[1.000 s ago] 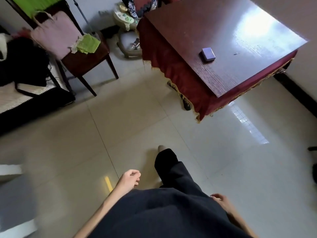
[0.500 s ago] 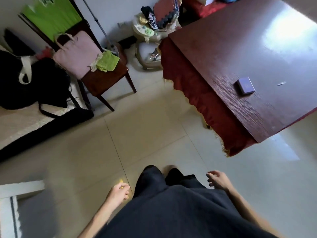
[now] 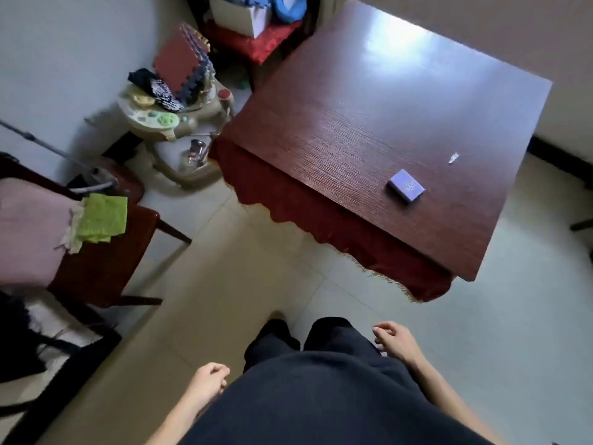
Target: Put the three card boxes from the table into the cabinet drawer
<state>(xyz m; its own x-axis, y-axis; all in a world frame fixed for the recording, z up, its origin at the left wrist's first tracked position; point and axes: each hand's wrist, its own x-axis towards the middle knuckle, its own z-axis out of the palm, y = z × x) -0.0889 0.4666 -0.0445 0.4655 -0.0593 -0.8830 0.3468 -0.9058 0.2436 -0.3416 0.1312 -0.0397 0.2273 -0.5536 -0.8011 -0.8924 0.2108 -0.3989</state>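
One purple card box lies flat on the dark red wooden table, near its front right part. A small pale scrap lies on the table behind the box. My left hand hangs at my side with the fingers curled and nothing in it. My right hand hangs on the other side, fingers loosely bent and apart, holding nothing. Both hands are well below and short of the table. No cabinet or drawer shows in this view.
A red fringed cloth hangs from the table's near edge. A wooden chair with a pink bag and green cloth stands at left. A baby walker with foam mats sits by the wall. Tiled floor lies between me and the table.
I have walked closer to the table and the view has swung right; the card box now sits nearer. Both hands swing at my sides, still holding nothing.
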